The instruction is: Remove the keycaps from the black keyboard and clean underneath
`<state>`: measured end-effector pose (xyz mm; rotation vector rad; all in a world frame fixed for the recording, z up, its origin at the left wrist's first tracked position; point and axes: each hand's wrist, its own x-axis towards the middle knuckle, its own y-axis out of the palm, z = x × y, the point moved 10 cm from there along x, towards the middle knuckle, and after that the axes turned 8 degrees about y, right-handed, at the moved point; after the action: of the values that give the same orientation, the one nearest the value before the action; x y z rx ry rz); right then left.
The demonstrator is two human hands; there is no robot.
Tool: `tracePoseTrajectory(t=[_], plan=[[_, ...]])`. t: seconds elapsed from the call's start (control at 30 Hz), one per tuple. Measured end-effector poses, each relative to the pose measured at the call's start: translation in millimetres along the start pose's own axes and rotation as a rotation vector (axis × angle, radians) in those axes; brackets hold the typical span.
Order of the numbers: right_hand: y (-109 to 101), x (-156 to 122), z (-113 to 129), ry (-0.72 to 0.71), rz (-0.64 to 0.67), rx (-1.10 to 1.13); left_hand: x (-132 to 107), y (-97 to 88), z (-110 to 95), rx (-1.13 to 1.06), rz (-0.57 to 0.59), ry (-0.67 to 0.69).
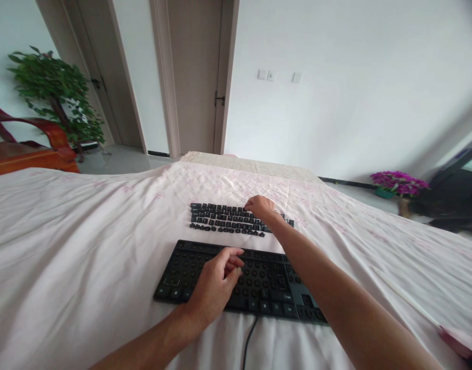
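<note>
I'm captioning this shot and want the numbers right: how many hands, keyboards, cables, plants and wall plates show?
Hands: 2
Keyboard: 1
Cable: 1
Plants: 2
Wall plates: 3
Total: 9

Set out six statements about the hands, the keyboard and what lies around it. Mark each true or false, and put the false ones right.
1. The left hand is over the keyboard. True.
2. The right hand is at the rows of loose keycaps. True.
3. The loose keycaps lie between the keyboard and the person. False: they lie beyond the keyboard, on its far side.
4. A black cable runs from the keyboard's near edge towards the person. True.
5. Every key on the keyboard has its cap. False: many key positions show no cap.
6. The keyboard lies on bare wood. False: it lies on a pale cloth with pinkish markings.
</note>
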<state>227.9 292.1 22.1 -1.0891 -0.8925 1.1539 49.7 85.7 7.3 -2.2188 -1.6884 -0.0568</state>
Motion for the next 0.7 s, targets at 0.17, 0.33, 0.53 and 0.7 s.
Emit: tracePoseTrajectory(t=[0.17, 0.33, 0.53, 0.7], plan=[[4.2, 3.7, 1.2, 0.018, 0.009, -0.003, 2.9, -4.5, 2.1, -0.163, -0.024, -0.054], [-12.9, -8.0, -1.9, 0.026, -0.011, 0.008, 9.4, -25.4, -9.9, -0.27, -0.038, -0.053], [-59.4, -68.3, -5.0, -0.168, 0.005, 0.4, 26.1, -76.1, -8.3, -0.124, -0.078, -0.01], [-84.9, -155.2, -9.2, -0.354, 0.042, 0.459, 42.9, -71.2, -13.7, 0.253, 0.083, 0.114]])
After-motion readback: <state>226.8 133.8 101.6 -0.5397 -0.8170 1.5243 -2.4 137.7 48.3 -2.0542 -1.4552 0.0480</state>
